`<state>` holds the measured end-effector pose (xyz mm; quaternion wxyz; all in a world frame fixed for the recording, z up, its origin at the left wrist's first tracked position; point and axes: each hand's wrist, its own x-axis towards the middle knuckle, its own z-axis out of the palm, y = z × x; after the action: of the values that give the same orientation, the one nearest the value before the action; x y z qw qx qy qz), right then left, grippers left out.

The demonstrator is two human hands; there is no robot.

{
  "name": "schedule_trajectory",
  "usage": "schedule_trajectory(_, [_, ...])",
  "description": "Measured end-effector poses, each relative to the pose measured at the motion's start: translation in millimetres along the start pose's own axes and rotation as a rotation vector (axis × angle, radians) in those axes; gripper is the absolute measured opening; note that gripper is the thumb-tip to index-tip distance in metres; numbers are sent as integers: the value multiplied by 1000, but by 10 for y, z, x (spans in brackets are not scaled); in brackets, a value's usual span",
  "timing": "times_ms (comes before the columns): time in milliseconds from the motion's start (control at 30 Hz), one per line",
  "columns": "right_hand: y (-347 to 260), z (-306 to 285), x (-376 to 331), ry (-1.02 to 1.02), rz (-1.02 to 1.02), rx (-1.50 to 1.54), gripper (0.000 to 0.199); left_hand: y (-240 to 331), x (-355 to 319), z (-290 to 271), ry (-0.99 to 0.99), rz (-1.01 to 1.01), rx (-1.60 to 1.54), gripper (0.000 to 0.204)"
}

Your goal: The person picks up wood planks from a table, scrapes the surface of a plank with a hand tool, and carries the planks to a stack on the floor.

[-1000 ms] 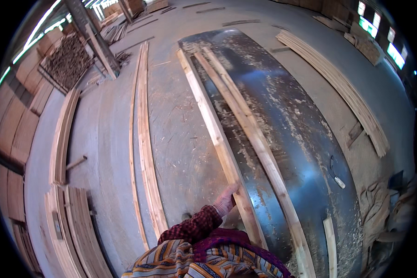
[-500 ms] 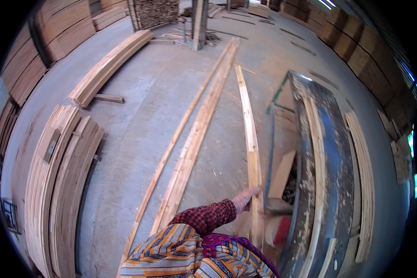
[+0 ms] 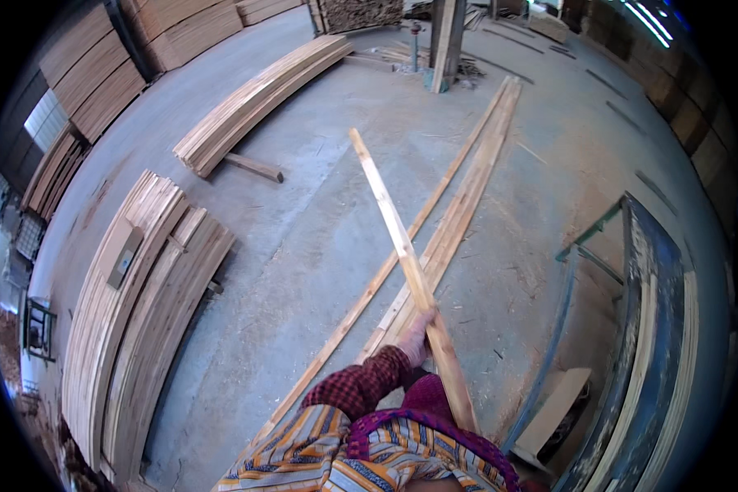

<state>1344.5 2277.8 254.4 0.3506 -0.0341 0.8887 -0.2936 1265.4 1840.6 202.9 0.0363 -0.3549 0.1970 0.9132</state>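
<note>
My left hand (image 3: 416, 343), in a dark checked sleeve, grips a long, narrow wooden plank (image 3: 392, 220). Its fingers are wrapped round the plank's near part. The plank slants away from my body to the far left, held above the floor and crossing over other boards there. Below it, a long pale board (image 3: 467, 201) and a thinner wooden strip (image 3: 346, 322) lie on the floor. My right hand does not show.
Stacks of boards stand at the left (image 3: 98, 328) and farther back (image 3: 262, 94). A cardboard box (image 3: 121, 250) rests on the nearer stack. At the right is a dark worktable (image 3: 644, 238) with strips on it. A post (image 3: 445, 45) rises at the back.
The held plank has swung left, from beside the worktable to over the boards on the floor. My view has turned right-to-left, so the worktable sits farther right.
</note>
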Motion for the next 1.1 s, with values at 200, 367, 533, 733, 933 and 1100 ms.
schedule_trajectory(200, [-1808,-732,1619,-184,-238,-296,46,1919,698,-100,111,291,-364,64])
schedule_trajectory(367, [-4125,-852,2766,15,-239,-557,45,3457,1074,-208,192,648,-619,79])
schedule_trajectory(533, [-5625,-528,4220,73,-516,-580,44,4962,1570,-548,97,919,-742,83])
schedule_trajectory(733, [-7808,-70,5746,-260,-331,-461,54,7049,2032,-1113,246,1044,-770,75])
schedule_trajectory(933, [-9644,280,7345,-402,-428,-584,58,8890,2501,-1179,384,1159,-738,76])
schedule_trajectory(1100, [-11367,628,8872,-610,-368,-654,59,10336,3284,-1194,541,1181,-726,81])
